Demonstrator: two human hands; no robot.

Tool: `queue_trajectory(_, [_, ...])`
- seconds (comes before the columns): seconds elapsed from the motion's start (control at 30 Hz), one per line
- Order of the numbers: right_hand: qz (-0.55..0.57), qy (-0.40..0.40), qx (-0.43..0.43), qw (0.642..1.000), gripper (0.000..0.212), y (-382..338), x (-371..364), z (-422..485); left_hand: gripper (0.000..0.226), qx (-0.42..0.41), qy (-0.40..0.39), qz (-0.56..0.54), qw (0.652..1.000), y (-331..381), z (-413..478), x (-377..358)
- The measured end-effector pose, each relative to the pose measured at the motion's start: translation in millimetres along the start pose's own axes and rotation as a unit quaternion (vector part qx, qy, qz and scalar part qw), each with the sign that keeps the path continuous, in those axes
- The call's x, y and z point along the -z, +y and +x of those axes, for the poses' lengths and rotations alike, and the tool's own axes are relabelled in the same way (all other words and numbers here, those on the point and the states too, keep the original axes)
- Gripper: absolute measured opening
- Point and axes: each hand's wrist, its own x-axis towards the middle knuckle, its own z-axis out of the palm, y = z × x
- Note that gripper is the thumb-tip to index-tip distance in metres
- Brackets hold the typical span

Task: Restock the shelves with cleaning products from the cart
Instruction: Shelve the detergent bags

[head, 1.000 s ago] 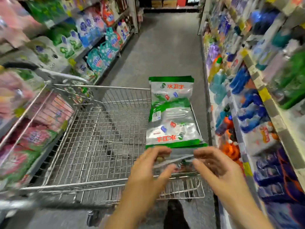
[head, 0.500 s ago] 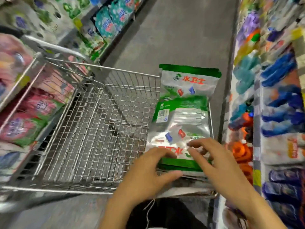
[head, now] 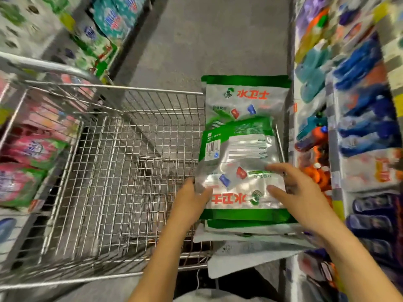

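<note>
Left thumb [head: 207, 191] lies over the near packet's [head: 239, 162] left edge, the left hand [head: 192, 205] pinching it. The right hand [head: 303, 199] rests spread, straight fingers on its face. The packet lies flat atop others along the cart's [head: 113, 175] right side, long axis running away, print upside down. A second packet [head: 246, 99] lies beyond.

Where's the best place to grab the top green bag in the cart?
Pinch the top bag by its left edge, coming from the cart's open left side. It lies flat on a stack with its right edge near the wire wall, so the left edge is freest.
</note>
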Motion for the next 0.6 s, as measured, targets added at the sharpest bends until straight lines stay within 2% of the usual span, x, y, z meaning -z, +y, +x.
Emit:
queue_trajectory(0.07, [0.076, 0.004, -0.015, 0.997, 0.033, -3.2, 1.4, 3.1, 0.017, -0.009, 0.017, 0.001, 1.000, 0.3, -0.1, 3.2])
queue_trajectory(0.17, [0.176, -0.009, -0.026, 0.984, 0.021, -16.8, 7.9, 7.0, 0.008, -0.042, 0.050, -0.024, 0.998, 8.7, -7.2, 21.4])
queue_trajectory(0.23, [0.238, -0.049, 0.000, 0.970, 0.034, -32.6, 16.8, 7.8, 0.009, -0.072, 0.062, -0.113, 0.989, 21.0, -12.0, 40.7])
queue_trajectory(0.33, [0.247, -0.096, 0.036, 0.964, 0.054, -56.2, 34.3, 8.8, 0.013, -0.101, 0.050, -0.262, 0.958, 52.1, -24.5, 74.3])
queue_trajectory(0.47, [0.242, -0.112, 0.088, 0.960, 0.058, -90.5, 41.4, -3.9, 0.011, -0.114, 0.037, -0.430, 0.895, 83.8, -51.6, 112.9])
queue_trajectory(0.53, [0.225, -0.029, 0.168, 0.959, 0.040, -111.7, 35.0, -15.0, 0.031, -0.144, -0.005, -0.493, 0.858, 88.1, -67.6, 128.4])
queue_trajectory(0.6, [0.229, 0.080, 0.253, 0.936, 0.029, -134.7, 28.9, -22.4, 0.059, -0.203, -0.050, -0.512, 0.833, 87.2, -82.5, 139.9])
